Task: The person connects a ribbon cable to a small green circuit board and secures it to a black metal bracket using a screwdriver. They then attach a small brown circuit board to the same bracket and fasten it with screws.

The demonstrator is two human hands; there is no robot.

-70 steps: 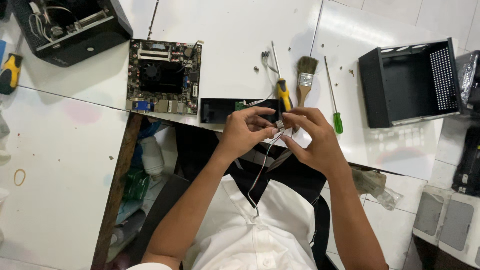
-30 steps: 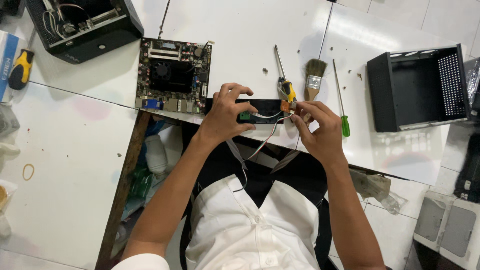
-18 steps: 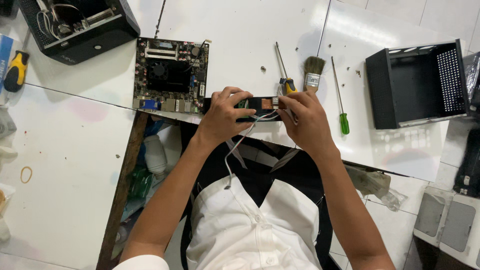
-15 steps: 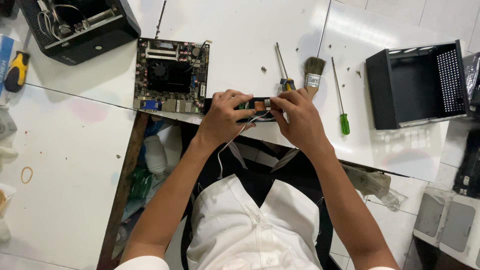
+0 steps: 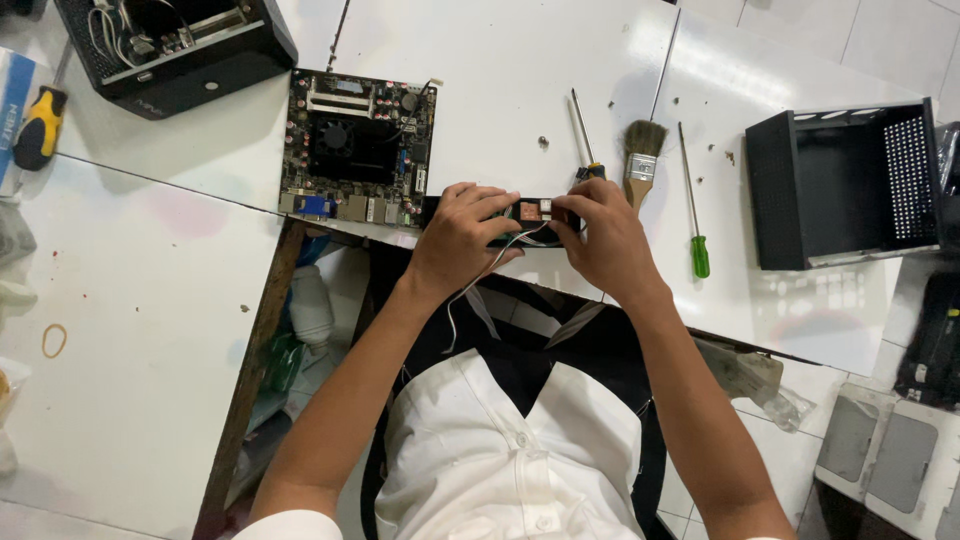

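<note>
While both hands press on a small black board point(image 5: 530, 212) at the table point(image 5: 500, 60) edge, the left hand point(image 5: 460, 235) curls narrowly over its left end, fingers bent on top and thumb below, gripping it. The right hand point(image 5: 605, 240) clasps the right end the same way, fingertips point(image 5: 575, 200) meeting the board's top. Between the two hands the board's middle shows, with two small pale-orange squares on it, and a thin white wire point(image 5: 470, 290) runs from it down past the left wrist. Just left of the board lies a motherboard point(image 5: 355, 150) with a dark fan. Just beyond the right hand lie a yellow-handled screwdriver point(image 5: 583, 130) and a brush point(image 5: 640, 160), the screwdriver's handle partly hidden by the fingers; right of the brush is a green-handled screwdriver point(image 5: 693, 215). Farther right of the board stands an empty black case point(image 5: 850, 185), open side up. Far left of the motherboard sits another black case point(image 5: 170, 45) full of wires, and beside it a blue-and-white package point(image 5: 12, 100) at the frame edge, its print too cropped to tell.
</note>
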